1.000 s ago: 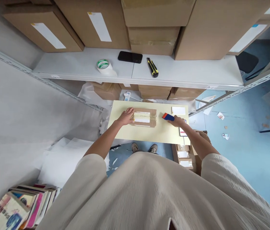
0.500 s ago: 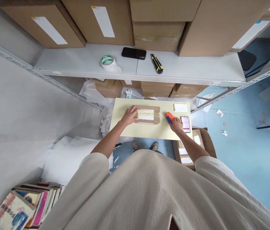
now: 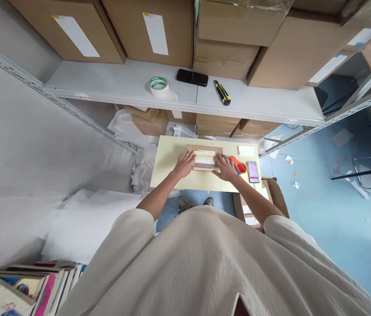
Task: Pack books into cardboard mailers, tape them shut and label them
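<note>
A small flat cardboard box [image 3: 205, 166] with white labels and tape along its middle lies on a pale yellow table [image 3: 169, 180]. My left hand [image 3: 184, 164] rests on the box's left end, fingers stretched over its top. On the right end lies my right hand [image 3: 225, 167], its fingers spread and the thumb apart near the front edge. Just right of that hand, an orange and blue tape dispenser [image 3: 233, 160] sits on the table, touched by neither hand. Parts of both box ends are hidden under the fingers.
A phone [image 3: 253, 172] and a white card stack [image 3: 246, 151] are at the table's right. The shelf [image 3: 116, 83] behind holds tape [image 3: 159, 86], a black phone [image 3: 192, 77], a utility knife [image 3: 222, 92] and large boxes [image 3: 159, 30]. An open carton [image 3: 276, 197] stands lower right.
My right hand has let go of the tape dispenser, left it on the table, and moved left onto the box. My left hand stays at the box's left end. The view has shifted slightly.
</note>
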A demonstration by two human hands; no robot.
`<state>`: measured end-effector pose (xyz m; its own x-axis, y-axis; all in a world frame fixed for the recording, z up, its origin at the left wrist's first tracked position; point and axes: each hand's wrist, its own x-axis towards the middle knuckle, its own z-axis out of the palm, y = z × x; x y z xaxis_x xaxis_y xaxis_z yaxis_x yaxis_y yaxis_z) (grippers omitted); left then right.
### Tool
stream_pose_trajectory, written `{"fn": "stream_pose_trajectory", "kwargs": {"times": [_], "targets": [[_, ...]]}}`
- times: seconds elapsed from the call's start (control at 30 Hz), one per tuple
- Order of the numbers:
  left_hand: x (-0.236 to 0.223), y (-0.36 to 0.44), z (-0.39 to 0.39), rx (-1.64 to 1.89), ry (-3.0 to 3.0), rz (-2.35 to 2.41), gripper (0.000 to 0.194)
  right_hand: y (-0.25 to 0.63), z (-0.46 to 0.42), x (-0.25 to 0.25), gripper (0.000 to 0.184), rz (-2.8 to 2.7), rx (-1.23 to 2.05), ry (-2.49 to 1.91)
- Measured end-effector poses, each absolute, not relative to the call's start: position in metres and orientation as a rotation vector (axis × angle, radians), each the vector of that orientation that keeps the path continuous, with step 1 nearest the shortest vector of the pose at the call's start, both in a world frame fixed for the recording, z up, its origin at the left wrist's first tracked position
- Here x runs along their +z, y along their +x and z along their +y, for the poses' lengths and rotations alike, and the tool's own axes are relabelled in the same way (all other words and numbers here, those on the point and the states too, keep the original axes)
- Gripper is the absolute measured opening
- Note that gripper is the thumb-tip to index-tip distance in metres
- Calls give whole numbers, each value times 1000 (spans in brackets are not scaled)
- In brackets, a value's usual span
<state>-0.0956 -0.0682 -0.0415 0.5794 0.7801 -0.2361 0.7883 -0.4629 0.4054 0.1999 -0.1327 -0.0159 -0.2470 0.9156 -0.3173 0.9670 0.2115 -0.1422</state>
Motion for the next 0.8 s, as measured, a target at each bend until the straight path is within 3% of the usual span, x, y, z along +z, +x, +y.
{"fn": "stream_pose_trajectory", "kwargs": {"times": [0.27, 0.53, 0.8], "targets": [[-43, -93, -67, -1, 2345, 1218, 77, 193, -128, -15, 91, 2252, -490, 1844], [-67, -135, -97, 280, 2095, 1477, 83, 202, -164, -29, 89, 1968, -568, 2273], [-74, -135, -106, 301, 1971, 1334, 89, 190, -161, -38, 101, 2021, -569, 2053]]}}
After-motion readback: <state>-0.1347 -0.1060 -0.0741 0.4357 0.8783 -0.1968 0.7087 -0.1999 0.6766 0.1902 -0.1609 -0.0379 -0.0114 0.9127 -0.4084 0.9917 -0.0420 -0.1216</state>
